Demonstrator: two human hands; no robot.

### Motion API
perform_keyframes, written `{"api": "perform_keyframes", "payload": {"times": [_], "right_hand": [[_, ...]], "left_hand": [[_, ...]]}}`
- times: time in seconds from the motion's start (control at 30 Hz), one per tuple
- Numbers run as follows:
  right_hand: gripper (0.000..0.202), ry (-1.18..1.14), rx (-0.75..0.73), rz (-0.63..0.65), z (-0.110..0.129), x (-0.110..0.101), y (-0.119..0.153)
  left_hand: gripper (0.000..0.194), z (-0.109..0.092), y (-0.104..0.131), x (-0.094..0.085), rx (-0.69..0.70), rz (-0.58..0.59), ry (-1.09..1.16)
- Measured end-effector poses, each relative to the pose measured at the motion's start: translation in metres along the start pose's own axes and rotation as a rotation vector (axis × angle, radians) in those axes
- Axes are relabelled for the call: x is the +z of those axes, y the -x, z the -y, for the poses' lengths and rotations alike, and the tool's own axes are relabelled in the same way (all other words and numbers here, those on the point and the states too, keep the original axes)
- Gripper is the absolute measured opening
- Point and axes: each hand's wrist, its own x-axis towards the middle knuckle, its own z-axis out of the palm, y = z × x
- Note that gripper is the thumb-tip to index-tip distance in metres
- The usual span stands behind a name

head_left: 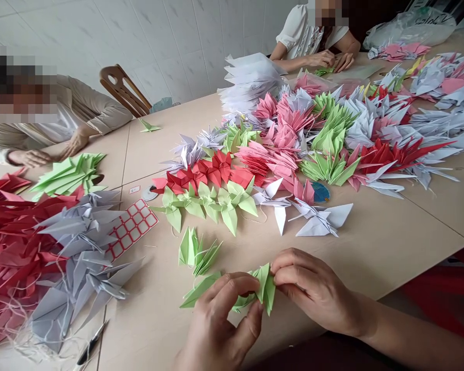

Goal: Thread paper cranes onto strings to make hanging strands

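Observation:
Near the table's front edge, my left hand [228, 314] and my right hand [317, 288] both pinch a green origami crane [266, 289], one from each side. Its pointed paper flaps stand up between my fingertips. Another green folded piece [201, 292] lies just left of it, partly behind my left fingers. Farther back rest two flat-folded green cranes [195, 251]. Beyond these stretches a row of opened green cranes [211, 205], with a row of red ones [199, 172] behind it. White cranes [320, 219] with spread wings lie to the right of the rows.
A large heap of folded cranes [332, 123] covers the table's far right. Red and white strung cranes [19, 242] pile up at left, near a label sheet [133, 226] and a pen [92, 344]. Two people sit across, one with hands [54, 152] near green paper [71, 174].

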Motion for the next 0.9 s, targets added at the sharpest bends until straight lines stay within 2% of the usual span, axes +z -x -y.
{"api": "perform_keyframes", "payload": {"times": [0.13, 0.23, 0.37, 0.57, 0.7, 0.83, 0.9], "right_hand": [[0.022, -0.020, -0.026, 0.019, -0.002, 0.001, 0.002], [0.023, -0.032, -0.043, 0.040, -0.004, 0.001, 0.003], [0.022, -0.049, -0.075, 0.041, -0.004, 0.001, 0.003], [0.020, -0.080, -0.111, 0.025, -0.005, 0.002, 0.004], [0.019, -0.112, -0.074, 0.034, -0.005, 0.002, 0.004], [0.020, -0.103, 0.081, 0.008, -0.005, 0.000, 0.007], [0.018, -0.095, 0.183, -0.001, -0.006, 0.000, 0.008]], "left_hand": [[0.013, 0.000, -0.001, -0.001, -0.078, 0.003, 0.066], [0.010, 0.001, 0.000, -0.001, -0.183, -0.037, 0.134], [0.016, 0.004, 0.002, 0.000, -0.346, -0.090, 0.211], [0.022, 0.009, 0.002, 0.003, -0.455, -0.151, 0.243], [0.023, 0.009, 0.000, 0.002, -0.430, -0.136, 0.206], [0.015, 0.008, 0.001, -0.004, -0.290, -0.113, -0.012], [0.018, 0.009, 0.002, -0.007, -0.199, -0.068, -0.124]]}}
